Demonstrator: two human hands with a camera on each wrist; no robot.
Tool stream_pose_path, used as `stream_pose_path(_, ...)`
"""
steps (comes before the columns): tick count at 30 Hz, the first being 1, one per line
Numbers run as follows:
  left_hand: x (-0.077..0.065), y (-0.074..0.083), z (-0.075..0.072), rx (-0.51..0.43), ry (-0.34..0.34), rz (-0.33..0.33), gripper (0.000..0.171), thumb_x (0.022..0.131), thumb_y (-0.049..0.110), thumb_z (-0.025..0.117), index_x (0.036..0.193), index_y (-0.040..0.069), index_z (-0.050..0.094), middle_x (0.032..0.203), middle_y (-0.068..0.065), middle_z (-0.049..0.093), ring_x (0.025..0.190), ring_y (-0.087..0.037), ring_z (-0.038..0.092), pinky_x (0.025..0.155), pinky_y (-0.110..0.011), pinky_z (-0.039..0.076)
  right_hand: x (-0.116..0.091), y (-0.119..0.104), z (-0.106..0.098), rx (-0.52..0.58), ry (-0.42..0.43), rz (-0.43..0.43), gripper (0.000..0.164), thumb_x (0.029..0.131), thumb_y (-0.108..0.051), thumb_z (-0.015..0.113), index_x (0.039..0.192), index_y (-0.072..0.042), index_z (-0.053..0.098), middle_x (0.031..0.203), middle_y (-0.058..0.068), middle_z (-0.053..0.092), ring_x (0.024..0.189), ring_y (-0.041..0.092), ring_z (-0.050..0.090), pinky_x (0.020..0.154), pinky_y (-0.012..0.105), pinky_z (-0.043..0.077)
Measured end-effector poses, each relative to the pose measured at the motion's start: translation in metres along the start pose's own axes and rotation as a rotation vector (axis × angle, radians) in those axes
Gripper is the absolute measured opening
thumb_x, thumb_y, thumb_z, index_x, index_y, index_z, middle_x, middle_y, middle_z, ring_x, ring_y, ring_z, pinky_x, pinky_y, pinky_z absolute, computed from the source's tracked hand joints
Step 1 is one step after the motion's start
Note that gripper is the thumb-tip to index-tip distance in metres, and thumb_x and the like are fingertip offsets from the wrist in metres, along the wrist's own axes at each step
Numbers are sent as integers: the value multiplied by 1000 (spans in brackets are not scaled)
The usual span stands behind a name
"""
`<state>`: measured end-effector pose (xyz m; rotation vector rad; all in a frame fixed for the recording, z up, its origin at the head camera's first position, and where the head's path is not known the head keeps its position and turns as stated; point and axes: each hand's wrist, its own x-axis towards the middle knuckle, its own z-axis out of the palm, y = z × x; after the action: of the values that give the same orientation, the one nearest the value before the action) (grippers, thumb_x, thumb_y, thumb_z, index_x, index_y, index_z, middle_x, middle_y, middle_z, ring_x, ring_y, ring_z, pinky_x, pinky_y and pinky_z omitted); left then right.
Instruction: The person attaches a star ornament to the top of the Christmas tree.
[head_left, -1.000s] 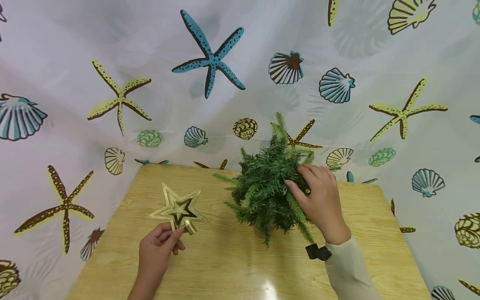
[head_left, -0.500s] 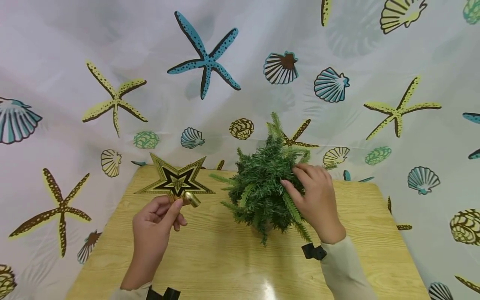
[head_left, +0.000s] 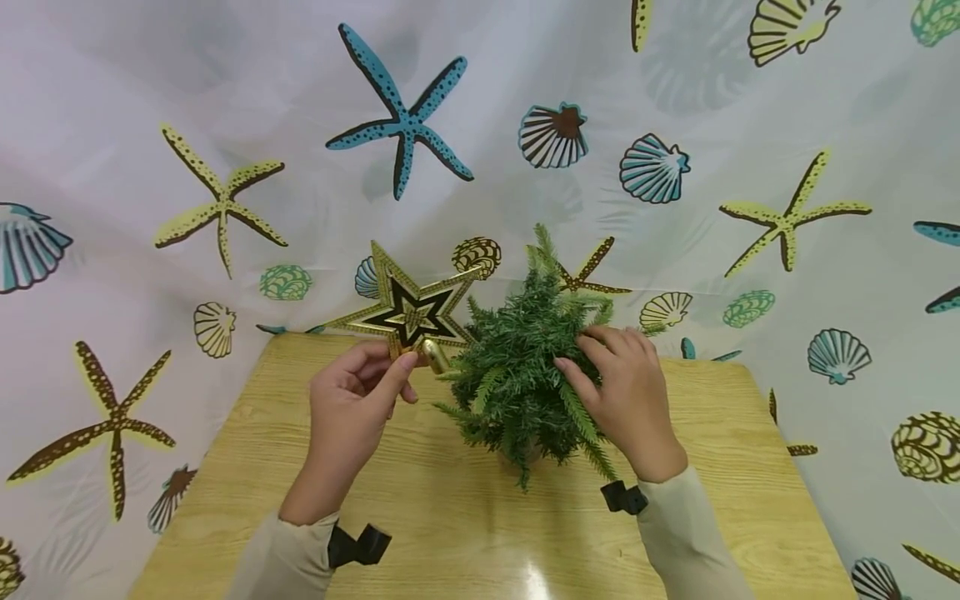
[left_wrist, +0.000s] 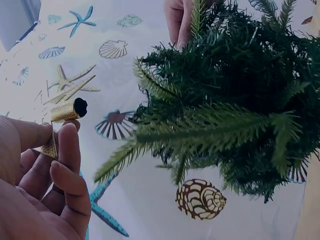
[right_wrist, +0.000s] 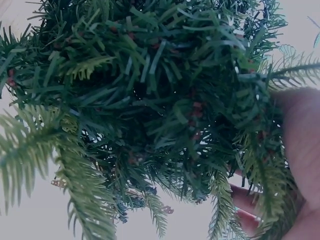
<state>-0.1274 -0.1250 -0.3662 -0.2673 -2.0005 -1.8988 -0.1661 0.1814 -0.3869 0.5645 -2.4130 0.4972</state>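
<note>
A gold star tree topper (head_left: 411, 315) with a short gold tube (head_left: 435, 356) at its base is pinched between the thumb and fingers of my left hand (head_left: 360, 408). The star stands upright, just left of a small artificial Christmas tree (head_left: 513, 367) and overlapping its edge in the head view. In the left wrist view the tube's dark hollow end (left_wrist: 80, 107) faces the tree. My right hand (head_left: 630, 396) grips the tree's right side, thumb in front; its fingertips are partly hidden among the needles. A light green tip (head_left: 543, 242) rises at the tree's top.
The tree stands on a light wooden table (head_left: 420, 517), its base mostly hidden by branches. Right behind the table hangs a white cloth (head_left: 480, 100) printed with starfish and shells. Dark wrist devices (head_left: 360, 546) sit at both sleeves.
My left hand has lifted the star tree topper up and to the right, close to the tree, and tilted its face toward the head camera. My right hand stays on the tree.
</note>
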Motion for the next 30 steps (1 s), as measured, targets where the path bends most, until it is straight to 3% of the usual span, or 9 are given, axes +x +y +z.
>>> stream_pose_path(9, 37, 3, 35, 43, -127, 43, 16, 98, 15, 75, 107, 2, 74, 92, -9, 78, 69, -23, 70, 51, -25, 40, 1, 0, 0, -9, -4, 2, 38, 98, -37, 73, 113, -2, 76, 122, 16, 70, 114, 38, 64, 113, 59, 35)
stream_pose_path(13, 44, 10, 41, 76, -163, 14, 16, 99, 17, 74, 109, 5, 73, 95, -14, 78, 73, -30, 72, 49, -25, 37, 1, -1, 1, 0, -4, 2, 38, 98, -38, 73, 113, -2, 77, 122, 15, 70, 114, 37, 64, 113, 59, 36)
stream_pose_path(17, 47, 16, 47, 70, -201, 1, 14, 100, 17, 73, 110, 7, 74, 99, -12, 78, 76, -28, 73, 50, -27, 36, 1, -1, 1, 5, -1, 6, 38, 98, -37, 72, 113, -3, 77, 122, 15, 70, 114, 37, 64, 112, 58, 36)
stream_pose_path(23, 52, 19, 63, 57, -233, -3, 14, 101, 18, 71, 110, 7, 74, 100, -10, 78, 74, -28, 74, 50, -27, 41, 1, -1, 2, 10, 2, 6, 38, 97, -37, 73, 113, -2, 77, 122, 16, 70, 114, 37, 64, 112, 57, 36)
stream_pose_path(26, 57, 18, 75, 56, -247, -5, 15, 100, 18, 72, 110, 6, 73, 98, -9, 78, 76, -28, 74, 58, -29, 48, 1, 0, 2, 10, 6, 4, 38, 97, -36, 74, 113, -2, 77, 122, 16, 70, 114, 38, 64, 112, 58, 36)
stream_pose_path(30, 64, 16, 93, 107, -259, -6, 15, 100, 19, 73, 108, 8, 74, 95, -5, 78, 84, -23, 73, 79, -36, 54, 0, 0, 1, 11, 17, 8, 36, 97, -35, 74, 112, -2, 77, 120, 16, 71, 113, 38, 64, 111, 59, 36)
